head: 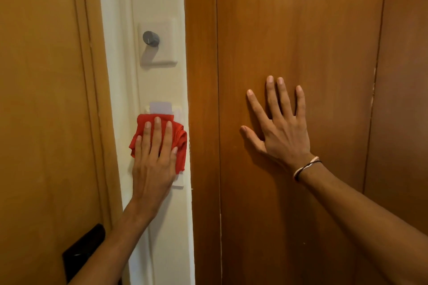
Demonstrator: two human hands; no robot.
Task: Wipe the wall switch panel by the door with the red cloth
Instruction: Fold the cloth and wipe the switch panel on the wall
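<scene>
My left hand [154,164] presses the crumpled red cloth [179,143] flat against a white wall panel [178,182] on the narrow cream wall strip. The cloth and hand hide most of that panel; only its top edge, with a pale card sticking up [161,107], and its lower right corner show. Higher on the same strip sits a second white plate [165,53] with a grey round knob [151,38], uncovered. My right hand [281,126] lies flat with fingers spread on the wooden panel to the right, holding nothing.
A wooden door [44,111] stands to the left of the wall strip, with a black handle plate [83,250] low down. Brown wooden panelling [324,30] fills the right side. A cord bracelet [305,167] circles my right wrist.
</scene>
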